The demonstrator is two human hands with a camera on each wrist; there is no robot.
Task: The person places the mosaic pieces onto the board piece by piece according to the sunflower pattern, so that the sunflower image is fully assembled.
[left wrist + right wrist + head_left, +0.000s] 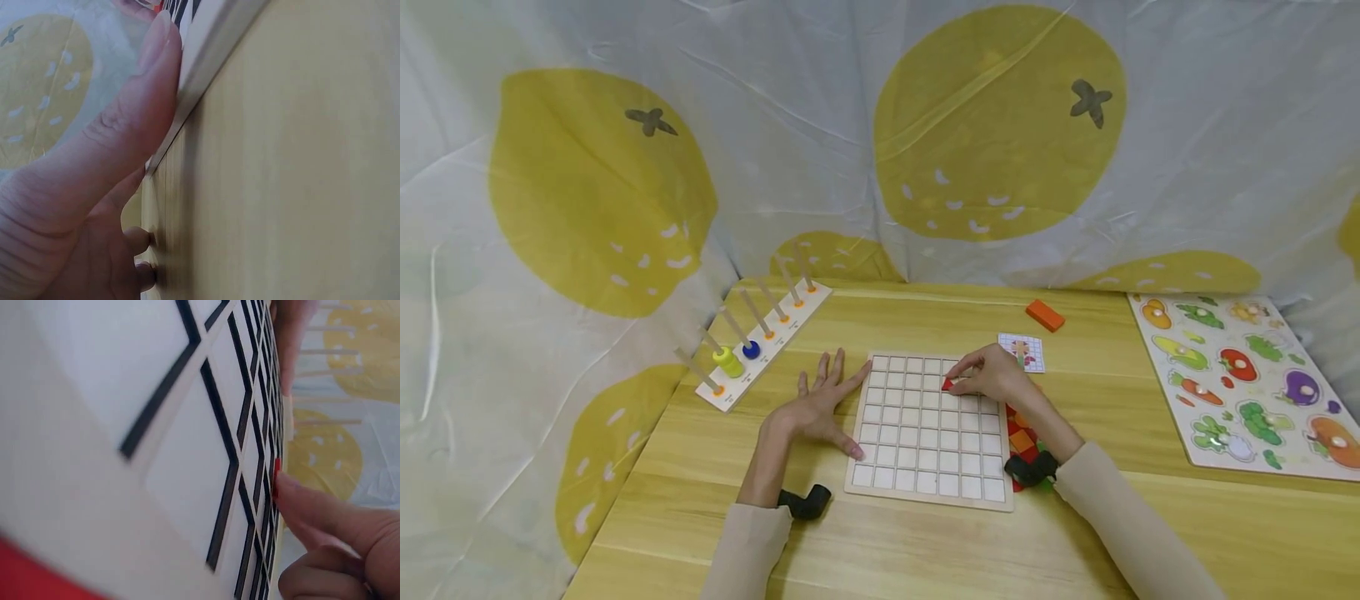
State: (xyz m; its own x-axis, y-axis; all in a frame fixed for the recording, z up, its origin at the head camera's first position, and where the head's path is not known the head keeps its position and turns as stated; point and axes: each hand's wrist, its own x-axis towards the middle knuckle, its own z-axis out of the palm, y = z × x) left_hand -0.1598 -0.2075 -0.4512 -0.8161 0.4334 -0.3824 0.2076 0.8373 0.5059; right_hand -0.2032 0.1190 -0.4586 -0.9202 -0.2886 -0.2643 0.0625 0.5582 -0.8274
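Note:
A square wooden grid board [925,497] with white cells lies flat on the table. Along its left side my left hand [816,408] spreads its fingers, thumb at the lower left edge and forefinger near the upper left corner. The left wrist view shows that thumb [119,119] against the board's side. Over the upper part of the grid, my right hand [992,375] pinches a small red triangular piece [947,384] between thumb and fingertips. In the right wrist view the red piece [276,478] is right at the grid surface.
Coloured pieces [1021,440] lie right of the board, partly under my right forearm. Behind them are a pattern card [1034,353] and an orange block [1045,315]. A vegetable puzzle [1213,392] lies far right; a peg rack [726,398] with yellow and blue beads stands left.

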